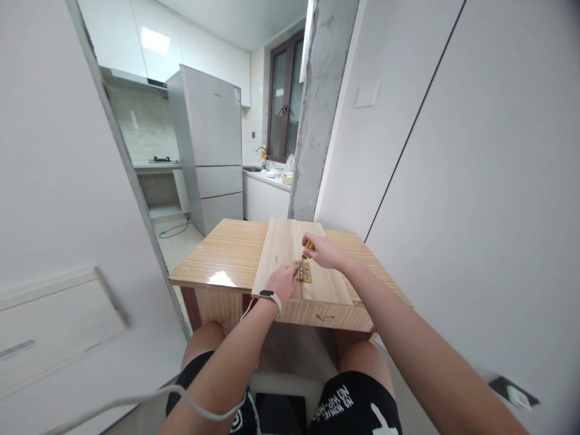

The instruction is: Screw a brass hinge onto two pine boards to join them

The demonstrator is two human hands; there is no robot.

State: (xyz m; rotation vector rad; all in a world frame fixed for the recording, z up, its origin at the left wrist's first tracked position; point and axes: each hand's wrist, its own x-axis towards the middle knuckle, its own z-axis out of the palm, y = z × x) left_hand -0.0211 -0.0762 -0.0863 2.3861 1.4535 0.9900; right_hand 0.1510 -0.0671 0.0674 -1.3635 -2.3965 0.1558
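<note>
The right hand (321,251) curls closed around a yellow-handled screwdriver (310,245), above a brass-coloured rectangular metal hinge (307,273) just beside the left hand (283,281), fingers bent, hold unclear. The step looks like screwdriving; the next turn calls for steady alignment.

Lateral access exists over the surface (217,254) to the left of the left grip (283,281). Between the left grip and the right grip (321,251), the screwdriver (310,244) and hinge (307,275) obstruct passage. The right forearm (399,320) blocks approach from the near right. Beyond the right grip, the boards (281,238) lie flat, permitting passage above; farther right, the wall (475,181) limits travel.
</note>
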